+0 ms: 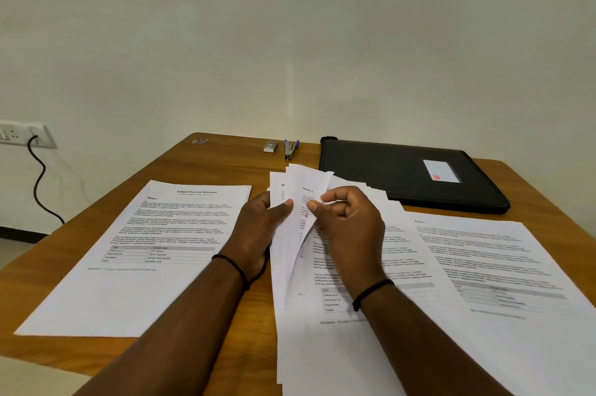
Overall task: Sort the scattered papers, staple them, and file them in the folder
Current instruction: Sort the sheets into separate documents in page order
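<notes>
While I scan from the left edge: wall socket (22, 134) with a black cable (38, 182) hanging down, off the tabletop (206, 163).

Left sheet (154, 247) lies flat on the wood, headed "Sample Financial Statement", text block plus a small table near the bottom. Nothing touching it except the left forearm crossing its lower right corner.

Far edge of the tabletop: a small shiny object (200, 140) I can't identify, then a small grey box (270, 146), then the stapler (290, 149) just beside it, jaw end pointing my way. All well apart from the hands.

Centre: left hand (258, 228) grips the left edge of the fanned stack of papers (300, 266), thumb on top, fingers underneath. Black band on that wrist. The stack is lifted at its far end and splayed, several page edges visible; near end runs down to the bottom of the frame.

Right hand (348, 228) is over the same stack, fingers curled, thumb and forefinger pinching the edge of one curled-up page (309, 189) near its top. Black band on that wrist too. More printed pages lie flat under the right forearm, table block showing beside the wrist.

Behind the stack: black folder (409, 176), closed, flat on the tabletop, white label with a red mark on its cover. Its near edge sits close to the top of the fan; can't tell if they touch.

Far right: another printed sheet (503, 266), flat, overlapping the centre pages at its left edge and running off the frame.
</notes>
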